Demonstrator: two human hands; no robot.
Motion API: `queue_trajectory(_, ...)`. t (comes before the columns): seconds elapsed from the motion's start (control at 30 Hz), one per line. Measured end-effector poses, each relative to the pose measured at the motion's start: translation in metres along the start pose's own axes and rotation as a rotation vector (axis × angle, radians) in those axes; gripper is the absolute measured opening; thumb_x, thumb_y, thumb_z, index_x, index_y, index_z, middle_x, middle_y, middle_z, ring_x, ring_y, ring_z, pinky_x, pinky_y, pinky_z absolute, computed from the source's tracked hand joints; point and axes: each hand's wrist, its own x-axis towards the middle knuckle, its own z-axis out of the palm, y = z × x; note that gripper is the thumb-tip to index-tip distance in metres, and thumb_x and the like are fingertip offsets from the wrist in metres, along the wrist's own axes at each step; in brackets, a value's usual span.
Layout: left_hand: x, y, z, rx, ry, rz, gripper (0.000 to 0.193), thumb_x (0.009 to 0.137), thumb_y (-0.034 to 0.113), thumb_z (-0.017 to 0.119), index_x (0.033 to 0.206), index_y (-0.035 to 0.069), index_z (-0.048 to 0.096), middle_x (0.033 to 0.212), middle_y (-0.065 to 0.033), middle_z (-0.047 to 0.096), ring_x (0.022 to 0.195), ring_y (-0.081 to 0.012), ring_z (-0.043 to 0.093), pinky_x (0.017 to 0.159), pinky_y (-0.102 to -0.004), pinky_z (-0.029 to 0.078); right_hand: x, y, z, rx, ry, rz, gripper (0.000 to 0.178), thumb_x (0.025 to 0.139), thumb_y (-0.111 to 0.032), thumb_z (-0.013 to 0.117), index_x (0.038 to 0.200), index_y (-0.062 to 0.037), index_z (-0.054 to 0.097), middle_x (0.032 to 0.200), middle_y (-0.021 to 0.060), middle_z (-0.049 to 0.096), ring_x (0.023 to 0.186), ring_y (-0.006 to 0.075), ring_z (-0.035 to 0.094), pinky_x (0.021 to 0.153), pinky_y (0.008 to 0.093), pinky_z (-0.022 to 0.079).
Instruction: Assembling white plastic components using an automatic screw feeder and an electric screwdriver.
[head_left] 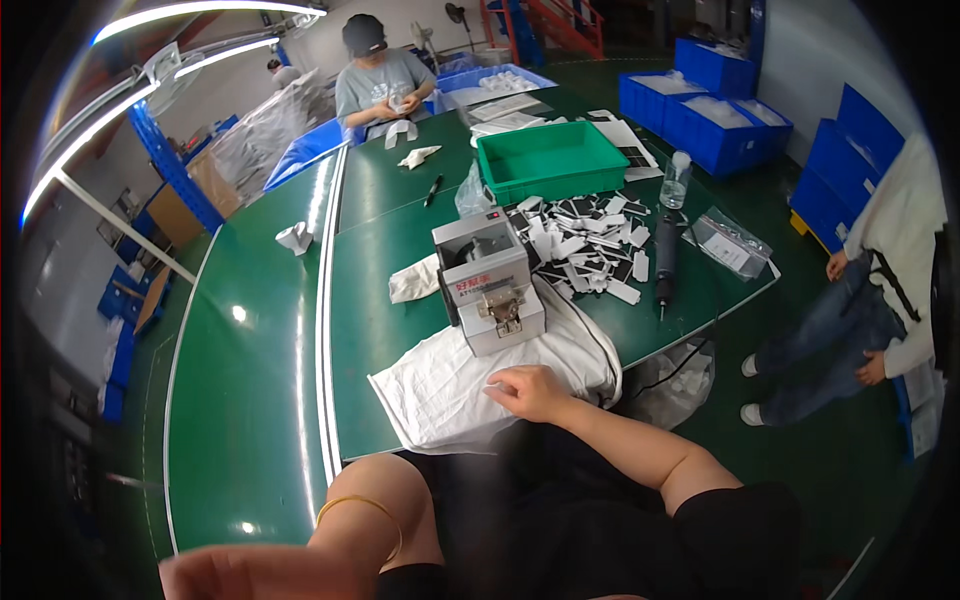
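My right hand [533, 393] is over a white cloth [440, 400] at the table's near edge. Its fingers are bent together in a loose pinch; anything between them is too small to make out. Just beyond it a grey tabletop machine [492, 285] with a clear top cover and a metal fitting on its front stands on the cloth. My left hand [262, 572] is off to the lower left, away from the table things, blurred and cut by the picture's edge, so its fingers do not show clearly. A gold bangle [362, 503] circles that forearm.
Right of the machine lies a heap of small white and black flat pieces [590, 240], with a green bin [550, 160] behind. A corded electric screwdriver [666, 255], a clear bottle [675, 180] and a plastic bag [730, 243] lie farther right. One person [380, 85] works opposite; another [880, 270] stands right.
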Motion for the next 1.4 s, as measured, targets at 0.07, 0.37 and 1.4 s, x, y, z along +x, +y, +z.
queue_trajectory(0.07,0.006,0.035,-0.010,0.990,-0.211,-0.157,0.027,0.100,0.028,0.048,0.107,0.009,0.066,0.100,-0.0024,0.071,0.087,-0.0151,0.063,0.092,-0.0336,0.040,0.000,-0.004,0.000,0.008,-0.052,-0.004,0.021,0.087,-0.030,0.070,0.089,-0.0092,0.069,0.069,0.0072,0.066,0.063,0.0259,0.065,0.057,0.0379,0.050)
queue_trajectory(0.37,-0.062,0.012,-0.008,0.121,0.209,-1.027,0.049,0.102,0.049,0.042,0.133,0.010,0.043,0.116,-0.0132,0.055,0.096,-0.0385,0.065,0.100,-0.0564,0.034,-0.003,0.000,0.002,-0.016,-0.029,0.000,0.022,0.089,-0.032,0.067,0.087,-0.0102,0.069,0.071,0.0074,0.067,0.063,0.0255,0.065,0.057,0.0377,0.050)
queue_trajectory(1.4,-0.032,0.040,0.004,-0.086,0.253,-1.052,0.045,0.104,0.043,0.040,0.133,0.008,0.042,0.102,-0.0187,0.061,0.096,-0.0401,0.066,0.100,-0.0524,0.036,0.065,0.029,-0.122,0.052,0.304,0.041,0.020,0.088,-0.025,0.074,0.092,-0.0058,0.072,0.076,0.0007,0.067,0.063,0.0072,0.058,0.057,0.0277,0.047)
